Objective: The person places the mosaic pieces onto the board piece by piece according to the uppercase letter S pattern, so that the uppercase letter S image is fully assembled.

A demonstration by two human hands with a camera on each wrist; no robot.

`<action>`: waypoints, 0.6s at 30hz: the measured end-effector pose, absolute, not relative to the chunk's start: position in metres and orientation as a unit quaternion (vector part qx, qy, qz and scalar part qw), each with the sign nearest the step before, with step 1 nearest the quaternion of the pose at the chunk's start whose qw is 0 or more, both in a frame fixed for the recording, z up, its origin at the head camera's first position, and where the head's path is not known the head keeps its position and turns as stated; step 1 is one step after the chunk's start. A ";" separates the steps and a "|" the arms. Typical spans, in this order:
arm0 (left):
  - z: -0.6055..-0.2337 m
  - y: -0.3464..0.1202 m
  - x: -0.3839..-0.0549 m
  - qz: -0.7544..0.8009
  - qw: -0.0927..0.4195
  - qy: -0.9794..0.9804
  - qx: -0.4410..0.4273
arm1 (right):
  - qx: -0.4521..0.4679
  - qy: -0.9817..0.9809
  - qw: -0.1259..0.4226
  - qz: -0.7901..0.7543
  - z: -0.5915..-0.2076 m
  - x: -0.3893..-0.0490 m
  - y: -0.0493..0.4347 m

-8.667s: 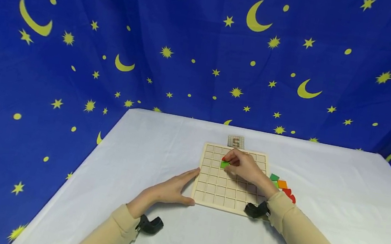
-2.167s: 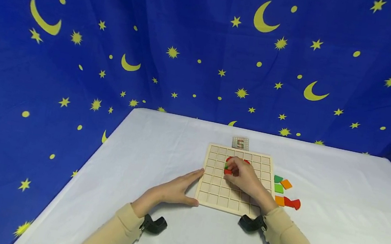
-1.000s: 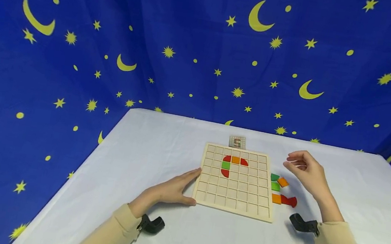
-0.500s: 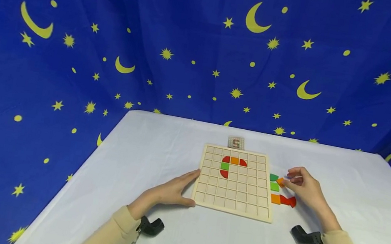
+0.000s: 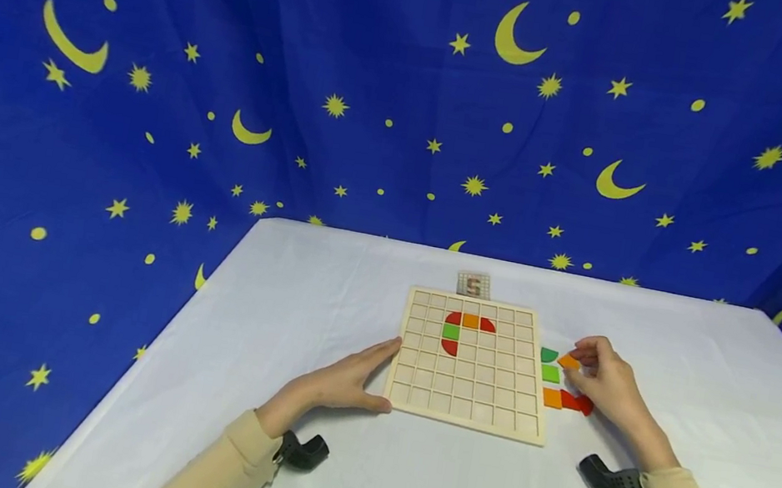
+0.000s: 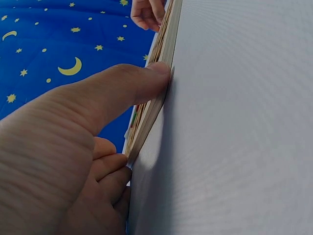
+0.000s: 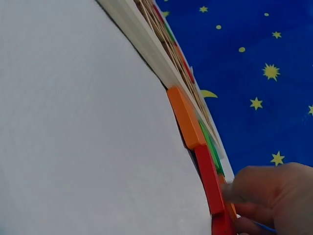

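Note:
A wooden grid board (image 5: pixel 456 421) lies on the white table. In its upper cells sit red quarter-round tiles (image 5: pixel 449 347), an orange square tile (image 5: pixel 471 321) and a light green square tile (image 5: pixel 451 331). My left hand (image 5: pixel 343 378) rests against the board's left side, fingers extended; the left wrist view has its thumb (image 6: pixel 132 83) touching the edge. To the right of the board, my right hand (image 5: pixel 611 385) pinches a loose orange square tile (image 5: pixel 569 362) between thumb and fingers, low over the table. Its fingertips are partly hidden in the right wrist view.
Beside the board's right edge lie a dark green tile (image 5: pixel 549 355), a light green tile (image 5: pixel 550 374), another orange square (image 5: pixel 552 398) and red tiles (image 5: pixel 571 401). A small pattern card (image 5: pixel 473 284) stands behind the board. A blue star-patterned cloth (image 5: pixel 387 66) hangs behind.
A red tile was set below the green one on the board. My right hand then left the board, moved right, and took hold of the loose orange square. My left hand stayed put.

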State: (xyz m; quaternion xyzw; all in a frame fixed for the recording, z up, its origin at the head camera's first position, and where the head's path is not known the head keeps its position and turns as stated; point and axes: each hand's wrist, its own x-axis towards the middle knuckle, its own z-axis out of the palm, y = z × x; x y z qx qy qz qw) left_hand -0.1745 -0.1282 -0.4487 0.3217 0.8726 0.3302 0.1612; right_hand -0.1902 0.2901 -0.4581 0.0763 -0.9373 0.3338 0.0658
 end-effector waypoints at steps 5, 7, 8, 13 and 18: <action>-0.448 -0.128 -0.175 0.328 0.160 0.873 0.324 | 0.076 -0.937 0.075 0.333 -0.457 -0.188 0.290; -0.449 -0.128 -0.175 0.325 0.158 0.874 0.325 | 0.086 -0.934 0.091 0.336 -0.456 -0.188 0.290; -0.449 -0.128 -0.175 0.325 0.158 0.874 0.325 | 0.091 -0.932 0.098 0.337 -0.455 -0.189 0.290; -0.448 -0.128 -0.175 0.323 0.155 0.875 0.326 | 0.107 -0.930 0.094 0.339 -0.451 -0.191 0.291; -0.447 -0.128 -0.174 0.323 0.160 0.875 0.322 | 0.098 -0.940 0.056 0.322 -0.450 -0.186 0.295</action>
